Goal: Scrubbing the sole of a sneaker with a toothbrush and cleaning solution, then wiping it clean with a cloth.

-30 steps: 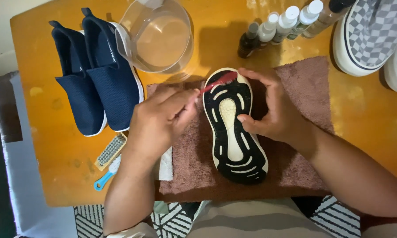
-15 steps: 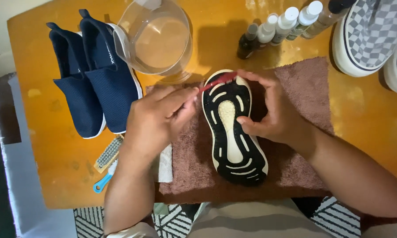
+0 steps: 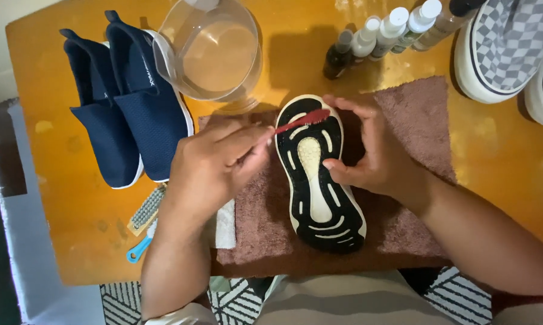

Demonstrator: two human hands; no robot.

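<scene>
Nearest the person, a brown terry towel (image 3: 404, 235) lies spread over the front edge of the yellow-orange wooden bench (image 3: 60, 241). On it rests an upturned sports shoe with a black and cream rubber sole (image 3: 316, 180), heel towards the person, toe pointing away.

The right hand (image 3: 368, 153) is curled round the shoe's far side, thumb pressed on the sole and fingertips at the toe, steadying it. The left hand (image 3: 214, 165) is closed in a pinch round the handle of a thin red toothbrush-like brush (image 3: 301, 120), whose head lies across the toe end of the sole.

Judging by that, the scrubbing sits at the toe. The rest of the sole shows no foam or wet sheen that I can make out, so most of it looks yet to be worked; how clean it already is cannot be told.

Left of the towel lie a folded white cloth (image 3: 225, 224), a wooden brush with pale bristles (image 3: 148, 207) and a small blue-handled brush (image 3: 140, 245). Further off stands a pair of navy mesh slip-on shoes (image 3: 124, 102), and beside them a clear plastic bowl of water (image 3: 208, 51).

At the far edge, a row of small bottles (image 3: 380, 39) stands close together: one dark, the others pale with white caps, labels too small to describe. Far right sit grey and white checkered slip-on shoes (image 3: 512, 48) with thick white soles.
</scene>
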